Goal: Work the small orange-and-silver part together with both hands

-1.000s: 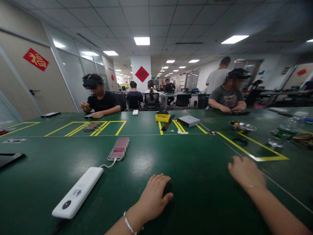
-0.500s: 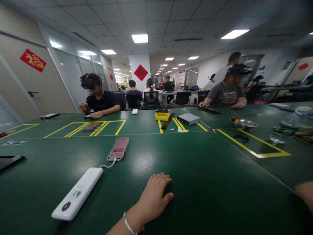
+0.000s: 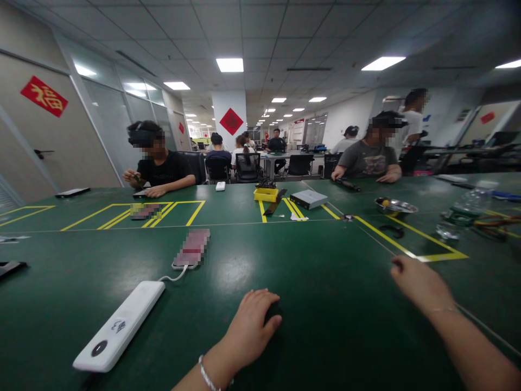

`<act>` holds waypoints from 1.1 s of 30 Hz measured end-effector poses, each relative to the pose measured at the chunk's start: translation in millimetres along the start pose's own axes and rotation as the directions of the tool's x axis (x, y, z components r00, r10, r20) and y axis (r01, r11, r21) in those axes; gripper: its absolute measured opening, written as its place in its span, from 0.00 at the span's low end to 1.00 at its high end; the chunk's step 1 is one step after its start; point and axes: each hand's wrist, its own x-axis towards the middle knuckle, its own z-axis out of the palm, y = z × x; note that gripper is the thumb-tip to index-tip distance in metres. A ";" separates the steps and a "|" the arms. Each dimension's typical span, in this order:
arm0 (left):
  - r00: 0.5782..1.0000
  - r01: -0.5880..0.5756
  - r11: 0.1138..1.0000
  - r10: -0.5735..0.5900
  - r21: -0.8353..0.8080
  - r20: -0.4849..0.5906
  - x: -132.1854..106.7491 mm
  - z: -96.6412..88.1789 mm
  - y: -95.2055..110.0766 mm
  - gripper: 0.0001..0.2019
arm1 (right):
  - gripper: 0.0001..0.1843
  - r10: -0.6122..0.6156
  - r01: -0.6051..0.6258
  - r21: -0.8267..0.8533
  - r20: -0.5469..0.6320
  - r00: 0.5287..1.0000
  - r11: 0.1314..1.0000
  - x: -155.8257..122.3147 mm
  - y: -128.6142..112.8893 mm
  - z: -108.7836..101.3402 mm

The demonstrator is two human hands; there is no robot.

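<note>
The fingers (image 3: 260,297) of the left hand (image 3: 249,328) are open, lightly spread with the thumb apart, palm down over the green worktop (image 3: 309,282), gripping nothing that shows. That hand lies to the right of the phone (image 3: 192,248) and on its nearer side; a pale bracelet (image 3: 205,373) circles the wrist. The right hand (image 3: 425,287) is well to the right of the phone, its fingers curled downward beside the near corner of a yellow tape outline (image 3: 442,257). Their undersides are hidden, so I cannot tell whether they are closed or around anything.

The phone lies flat, its screen blurred out. A white cable (image 3: 175,278) leads from its near end to a long white device (image 3: 120,326), which lies to the phone's left and nearer the wearer.

Farther out, beyond the phone and to its right, are a yellow tray (image 3: 266,195) with dark things heaped in it, a dark strip (image 3: 275,203) just beside that, then a grey box (image 3: 308,199). Much farther right of the phone lie a black curved piece (image 3: 393,232), a metal bowl (image 3: 401,207) with something yellow inside, and a clear bottle (image 3: 472,205). Beyond the phone, one co-worker (image 3: 163,165) sits to its left and another (image 3: 368,160) to its right, both wearing dark headgear.
</note>
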 end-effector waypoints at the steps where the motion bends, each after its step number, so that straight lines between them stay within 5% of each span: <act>1: 1.000 0.018 0.999 -0.018 -0.038 -0.014 0.3 -0.3 0.8 0.16 | 0.12 -0.074 0.072 0.027 0.055 0.996 0.997 -7.4 -23.3 3.4; 3: 0.997 0.066 0.988 -0.071 -0.139 -0.028 1.1 -0.1 3.3 0.15 | 0.10 -0.317 0.298 0.160 0.108 0.942 0.941 -31.2 -76.3 13.6; 5: 0.994 0.103 0.960 -0.110 -0.259 -0.016 1.9 1.2 6.5 0.14 | 0.10 -0.534 0.477 0.309 0.131 0.836 0.823 -63.5 -126.1 26.2; 9: 0.997 0.074 0.917 -0.074 -0.392 0.015 2.2 6.5 11.3 0.12 | 0.13 -0.728 0.609 0.462 0.128 0.673 0.644 -120.8 -178.2 49.4; 14: 0.998 0.058 0.935 -0.050 -0.349 0.033 1.3 11.9 8.8 0.15 | 0.13 -0.758 0.608 0.513 0.142 0.636 0.606 -135.6 -176.8 59.6; 23: 0.990 0.073 0.962 -0.038 -0.262 0.134 3.4 6.9 7.1 0.10 | 0.12 -0.739 0.460 0.623 0.307 0.600 0.632 -124.7 -170.7 36.0; 30: 0.985 0.041 0.979 -0.006 -0.202 0.171 -2.3 0.3 16.3 0.08 | 0.11 -0.788 0.320 0.756 0.392 0.475 0.570 -106.6 -163.2 28.3; 33: 0.986 -0.001 0.983 0.033 -0.186 0.166 -3.4 -3.9 20.0 0.07 | 0.09 -0.778 0.262 0.798 0.361 0.513 0.543 -104.9 -161.8 30.1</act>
